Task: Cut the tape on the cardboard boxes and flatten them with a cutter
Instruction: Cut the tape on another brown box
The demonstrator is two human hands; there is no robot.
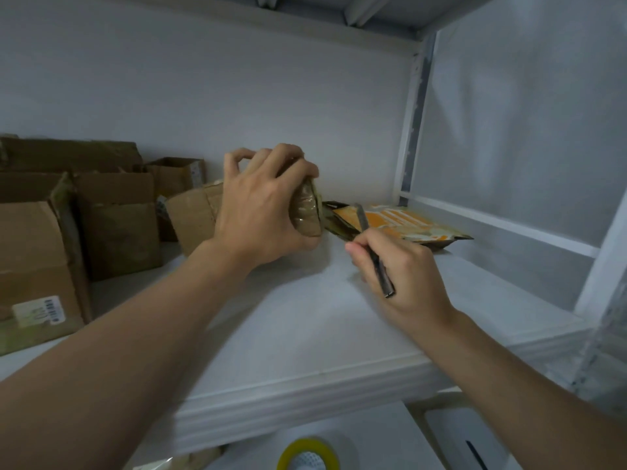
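I am clamping my left hand [261, 212] with curled fingers over the small taped box [193, 215] on the shelf [305, 317], steadying its taped end toward my right hand [407, 283], which is pinching the cutter [381, 273] blade-forward just beside it, ready to slice.

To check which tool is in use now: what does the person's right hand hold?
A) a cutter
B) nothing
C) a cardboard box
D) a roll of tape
A: the right hand pinches the slim dark cutter, while the left hand grips the small taped cardboard box on the shelf.
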